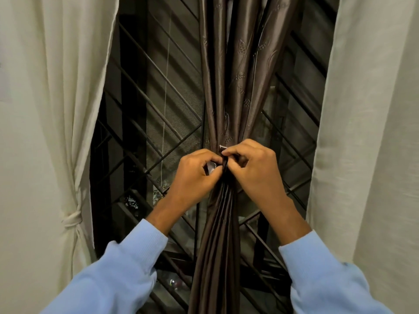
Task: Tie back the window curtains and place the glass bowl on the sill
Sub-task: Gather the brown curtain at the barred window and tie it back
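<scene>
Your left hand [195,175] and right hand [254,168] each pinch an end of the tie band [212,166], dark with a white back, at the gathered brown curtain [226,87]. That curtain hangs at the window's middle, with a leaf pattern stitched in. Behind it a dark window grille [154,132] shows diagonal bars. The left cream curtain [56,109] is cinched by a knotted cream tie [72,219]. The right cream curtain [362,132] hangs loose.

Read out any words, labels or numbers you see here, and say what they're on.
No readable text anywhere.
The white tab that the left hand and right hand pinch at the brown curtain shows no legible print.
</scene>
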`<state>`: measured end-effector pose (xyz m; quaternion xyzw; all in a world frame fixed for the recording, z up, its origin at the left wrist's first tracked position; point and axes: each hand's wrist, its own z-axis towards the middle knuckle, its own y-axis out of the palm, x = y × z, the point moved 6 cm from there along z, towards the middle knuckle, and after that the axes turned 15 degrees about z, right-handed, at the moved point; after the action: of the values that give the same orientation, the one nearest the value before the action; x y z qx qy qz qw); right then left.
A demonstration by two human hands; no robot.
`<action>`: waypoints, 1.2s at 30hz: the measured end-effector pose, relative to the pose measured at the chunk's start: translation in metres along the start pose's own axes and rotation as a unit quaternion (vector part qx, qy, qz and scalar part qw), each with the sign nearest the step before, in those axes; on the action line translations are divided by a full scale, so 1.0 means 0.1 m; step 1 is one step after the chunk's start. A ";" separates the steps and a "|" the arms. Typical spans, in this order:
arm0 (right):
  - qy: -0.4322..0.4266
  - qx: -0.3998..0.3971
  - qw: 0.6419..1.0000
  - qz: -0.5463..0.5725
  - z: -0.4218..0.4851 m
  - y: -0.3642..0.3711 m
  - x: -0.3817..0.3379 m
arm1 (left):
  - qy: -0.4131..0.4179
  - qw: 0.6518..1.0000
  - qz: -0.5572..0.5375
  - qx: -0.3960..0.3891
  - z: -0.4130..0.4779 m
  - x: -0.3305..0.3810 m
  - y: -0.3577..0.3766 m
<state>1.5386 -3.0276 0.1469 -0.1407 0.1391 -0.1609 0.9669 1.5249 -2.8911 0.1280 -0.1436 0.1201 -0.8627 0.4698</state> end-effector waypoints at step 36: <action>0.144 -0.337 0.929 -0.046 0.42 0.03 0.20 | -0.020 0.999 -0.024 -0.009 0.28 0.05 0.01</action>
<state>1.5709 -3.0221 0.1800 -0.4400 0.3167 -0.1671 0.8235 1.5333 -2.8978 0.1545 -0.1678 0.1152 -0.8698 0.4495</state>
